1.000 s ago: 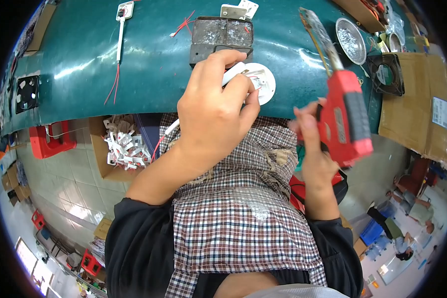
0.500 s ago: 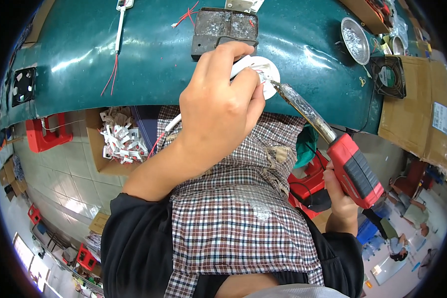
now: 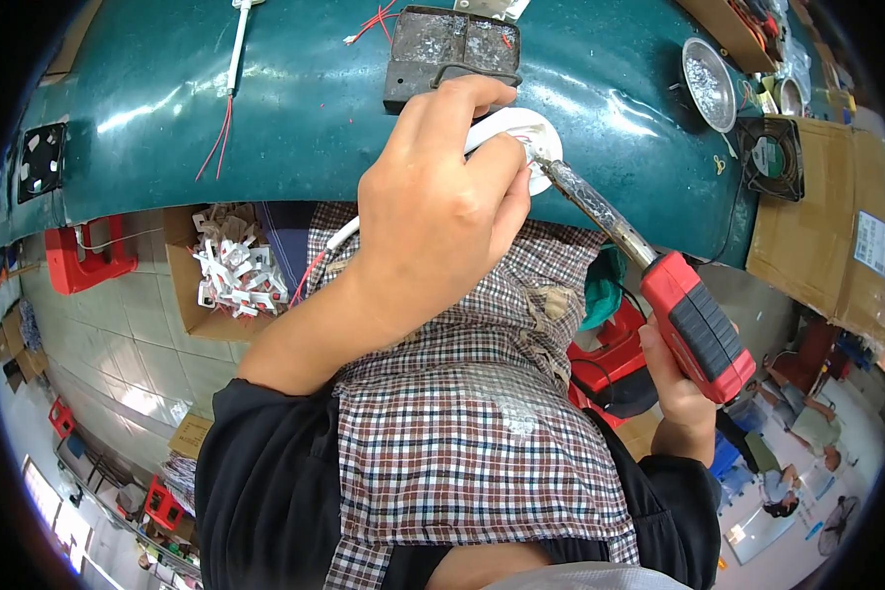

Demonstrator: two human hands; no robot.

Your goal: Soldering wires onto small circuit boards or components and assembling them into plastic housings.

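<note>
Two hands converge: left hand (image 3: 433, 221) clasps white disc (image 3: 536, 147); right hand (image 3: 678, 379) grips red soldering iron (image 3: 649, 280), shaft slanting up-left, tip touching disc's right rim.

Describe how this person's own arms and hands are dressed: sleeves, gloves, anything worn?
Both hands are bare: no gloves, rings or watch visible on the left hand or the right hand. Forearms are uncovered; black sleeves end around the elbows. A checked cloth covers the lap.

Teal table (image 3: 295, 118), red-and-black soldering iron (image 3: 698, 329), white disc (image 3: 536, 147), brown-checked cloth (image 3: 462, 433).
</note>
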